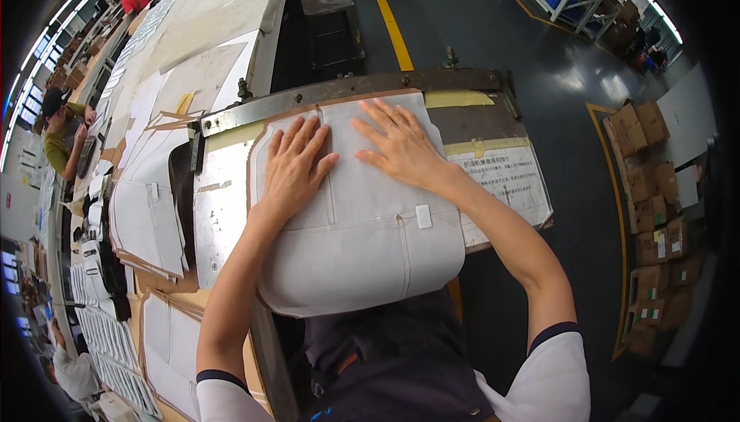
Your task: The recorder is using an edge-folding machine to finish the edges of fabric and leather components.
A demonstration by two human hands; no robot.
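Observation:
A large light-grey sheet panel [347,260] with a brown edge, stitched lines and a small white tab lies over the metal bed of a bench machine [220,229]. Its near end curves down over the front, close to my body. My left hand [294,168] presses flat on the panel's left part, fingers slightly spread and pointing away from me. On the upper right part rests my right hand [402,148], also flat with its fingers apart. Just beyond my fingertips, the panel's far edge meets a long metal bar [354,84]. Neither hand grips anything.
Similar panels are stacked to the left [146,214], with more panels [169,353] lower down. A printed sheet [505,179] is taped to the machine's right side. A long covered table [208,36] runs away at left; a stool [327,2] and cardboard boxes [655,183] stand farther off.

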